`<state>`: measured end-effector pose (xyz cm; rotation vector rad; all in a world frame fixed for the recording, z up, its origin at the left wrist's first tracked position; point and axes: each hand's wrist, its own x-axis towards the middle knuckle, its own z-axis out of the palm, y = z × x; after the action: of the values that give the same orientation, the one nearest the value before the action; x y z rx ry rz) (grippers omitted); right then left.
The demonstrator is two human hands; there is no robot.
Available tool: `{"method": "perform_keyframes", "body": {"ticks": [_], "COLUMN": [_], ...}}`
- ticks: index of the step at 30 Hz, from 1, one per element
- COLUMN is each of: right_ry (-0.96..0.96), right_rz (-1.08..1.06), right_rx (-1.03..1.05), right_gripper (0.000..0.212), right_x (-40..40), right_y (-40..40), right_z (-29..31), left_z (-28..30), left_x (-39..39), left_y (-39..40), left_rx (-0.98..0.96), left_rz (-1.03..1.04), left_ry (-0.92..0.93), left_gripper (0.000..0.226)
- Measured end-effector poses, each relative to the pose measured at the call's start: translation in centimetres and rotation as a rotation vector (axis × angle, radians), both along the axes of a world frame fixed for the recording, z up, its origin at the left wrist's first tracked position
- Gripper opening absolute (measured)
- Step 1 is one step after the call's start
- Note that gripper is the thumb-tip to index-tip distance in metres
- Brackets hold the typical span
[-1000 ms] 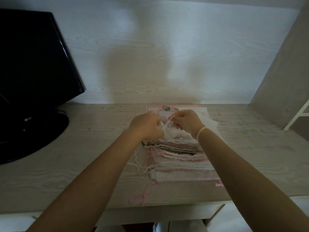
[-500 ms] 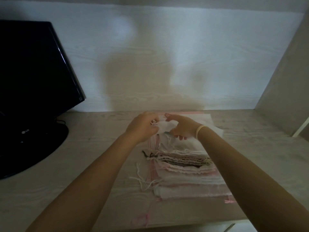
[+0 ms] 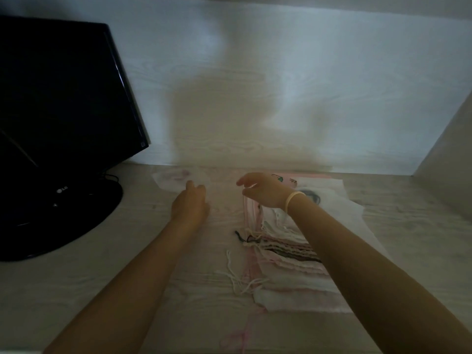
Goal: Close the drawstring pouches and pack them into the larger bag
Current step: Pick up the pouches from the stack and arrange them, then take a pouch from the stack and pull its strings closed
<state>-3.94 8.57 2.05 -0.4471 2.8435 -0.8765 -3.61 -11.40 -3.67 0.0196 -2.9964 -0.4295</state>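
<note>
Our left hand (image 3: pixel 190 204) rests with relaxed fingers on the near edge of a pale pouch (image 3: pixel 178 178) lying flat on the desk (image 3: pixel 76 277), left of the pouch stack (image 3: pixel 288 254). Our right hand (image 3: pixel 263 190) hovers over the stack's far end, fingers loosely curled and holding nothing. The stack's long axis runs from us toward the wall, cords (image 3: pixel 240 274) trailing left, so the right hand is nearer for the next pick.

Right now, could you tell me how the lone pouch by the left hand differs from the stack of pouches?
The lone pouch lies single and flat, left of the stack of pouches, which is layered with loose strings trailing. The left hand touches the lone pouch; the right hand hovers over the stack. Both are pale fabric.
</note>
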Motion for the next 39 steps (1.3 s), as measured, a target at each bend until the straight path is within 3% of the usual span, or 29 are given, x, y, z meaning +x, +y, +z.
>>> {"method": "perform_keyframes", "body": {"ticks": [4,7,10,13,15,18,22,25,29,30,32,34,39], "right_ry": [0.033,0.058,-0.034,-0.121,-0.163,-0.206,-0.251,-0.076,0.11,0.136,0.186,0.207,0.335], "right_rz": [-0.066,-0.133,-0.213,-0.111,-0.087,-0.08,-0.011,-0.018,-0.165,-0.199,-0.259,-0.307,-0.357], "right_rx": [0.044,0.016,0.151,0.458,0.527,0.434,0.283,0.237,0.15,0.132,0.14,0.157,0.37], "right_gripper": [0.025,0.021,0.019,0.016,0.037,0.057,0.06,0.033,0.016,0.009,0.024,0.025,0.038], "right_x": [1.7,3.3,5.5,7.6,8.3,9.0,10.0,10.6,11.4,11.6,11.6,11.4,10.5], "right_y": [2.2,4.9,7.5,9.3,10.4,11.9,12.9,13.4,14.5,14.9,15.2,15.0,13.0], "right_z": [1.0,1.4,2.2,2.5,2.1,1.2,0.4,-0.1,0.0,0.0,-0.2,-0.5,-1.9], "left_z": [1.0,2.5,3.9,4.5,4.2,3.6,2.5,1.9,2.5,2.4,2.3,2.5,3.0], "left_x": [1.3,2.5,3.7,4.6,4.9,5.4,5.1,5.1,5.8,5.7,5.3,5.4,5.8], "left_y": [2.7,6.6,10.4,13.3,14.6,15.6,15.5,15.7,16.2,16.1,15.8,15.4,14.1], "left_rx": [0.034,0.171,0.265,0.163,0.155,0.133,0.12,0.138,0.191,0.257,0.498,0.736,1.331], "left_rz": [-0.016,-0.189,-0.416,-0.572,-0.617,-0.66,-0.611,-0.552,-0.449,-0.397,-0.278,-0.185,0.005], "left_ry": [0.138,0.158,0.001,-0.218,-0.318,-0.355,-0.239,-0.069,0.087,0.1,0.093,0.076,-0.032], "left_gripper": [0.029,0.017,0.018,0.033,0.044,0.046,0.03,0.013,0.024,0.025,0.024,0.025,0.011]}}
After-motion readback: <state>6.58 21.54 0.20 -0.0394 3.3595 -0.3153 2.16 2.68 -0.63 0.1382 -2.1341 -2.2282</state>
